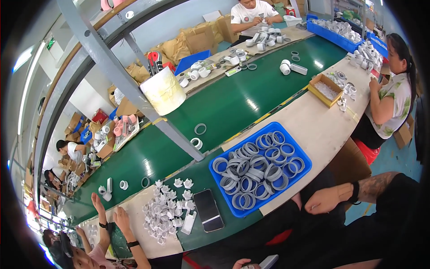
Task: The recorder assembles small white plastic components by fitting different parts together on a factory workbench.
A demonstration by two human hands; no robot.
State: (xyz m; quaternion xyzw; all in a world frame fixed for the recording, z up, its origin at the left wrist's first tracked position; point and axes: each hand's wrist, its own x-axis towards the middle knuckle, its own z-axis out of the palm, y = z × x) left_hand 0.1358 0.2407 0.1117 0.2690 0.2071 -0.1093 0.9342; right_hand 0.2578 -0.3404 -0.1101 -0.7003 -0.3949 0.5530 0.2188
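Observation:
My left hand [242, 263] is at the lower edge, mostly cut off. Its visible fingers close around a grey-and-white plastic part [268, 261]. My right hand [329, 198], with a black band at the wrist, is off the bench's near edge, to the right of a blue tray [227, 207]. Its fingers are curled; anything in them is too small or hidden to name. Many grey rings [257, 168] lie heaped in that tray. To the tray's left are a black phone [208, 210], a white rectangular part [188, 222] and a pile of small white clawed parts [163, 210].
Beyond the bench runs a green conveyor belt [242, 101] carrying rings and white parts. A grey metal post [179, 141] with a large roll [163, 91] stands at its edge. Co-workers sit left [89, 260], right [387, 98] and across [253, 20]. A carton [324, 89] holds small clear pieces.

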